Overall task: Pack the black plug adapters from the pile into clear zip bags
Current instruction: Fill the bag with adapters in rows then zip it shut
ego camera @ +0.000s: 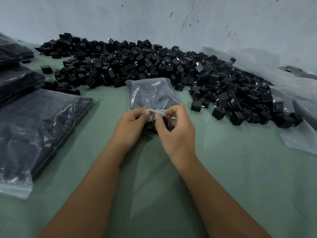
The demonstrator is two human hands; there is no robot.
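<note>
A clear zip bag (151,93) filled with black plug adapters lies on the green cloth in front of me, its mouth toward me. My left hand (130,124) and my right hand (176,129) both pinch the bag's zip strip at its near end, thumbs and fingertips close together. Behind and to the right of the bag spreads the big pile of loose black plug adapters (171,66), reaching the wall.
Several filled zip bags (39,124) lie stacked at the left. Loose clear plastic sheeting (298,107) lies at the right edge beside the pile. A grey cracked wall (154,18) closes the back. Green cloth (240,169) covers the surface.
</note>
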